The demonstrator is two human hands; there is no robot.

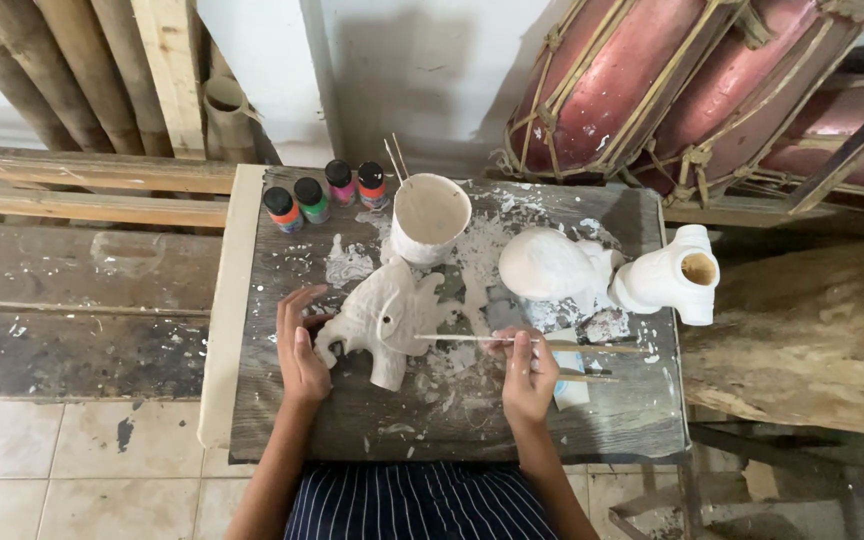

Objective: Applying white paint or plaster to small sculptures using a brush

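My left hand (pixel 300 348) sits left of the frame's centre, palm turned inward, fingers curled loosely against the rear of the white plaster elephant figure (pixel 382 318), steadying it; it clamps on nothing, only cups the side. The forearm runs up from the lower edge of the frame. My right hand (pixel 527 372) lies right of centre, fingers pressed together in a pinch on a thin wooden stick (pixel 472 339), which lies nearly level and points left, its tip just at the elephant's flank. A second thin stick (pixel 592 378) lies under that hand, pointing right.

The elephant lies on its side in the middle of the grey, plaster-spattered worktop (pixel 352 420). Just above it stands a white cup (pixel 430 215) with two sticks in it. To the upper left of the cup, four small paint bottles (pixel 324 195) stand in a curved row with orange, green, pink and red labels. Right of centre rests a rounded white figure (pixel 550 265), and beside it, at the worktop's right edge, a white hollow figure (pixel 674 275) with a round opening. Reddish drums (pixel 642 70) bound with cord lean in the upper right; bamboo poles (pixel 42 70) stand in the upper left. My striped dark garment (pixel 422 505) shows at the bottom.
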